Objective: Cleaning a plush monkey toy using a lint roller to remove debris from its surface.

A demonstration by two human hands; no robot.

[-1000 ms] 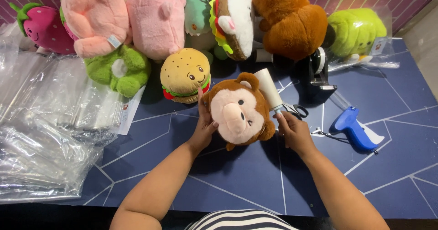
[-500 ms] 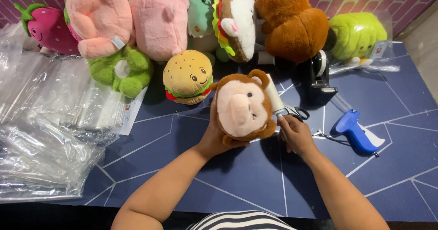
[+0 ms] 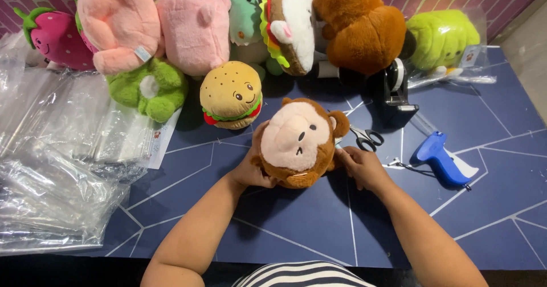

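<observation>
Brown plush monkey (image 3: 299, 144) with a pale pink face sits mid-desk, face up, held between both hands. Left hand (image 3: 250, 170) cups its left side in a close grip; right hand (image 3: 360, 166) presses its right side, fingers curled against the fur. Just beyond it on the dark blue desk (image 3: 490, 207) lie black-handled scissors (image 3: 364, 139), with a burger-shaped plush (image 3: 231, 93) to the far left.
</observation>
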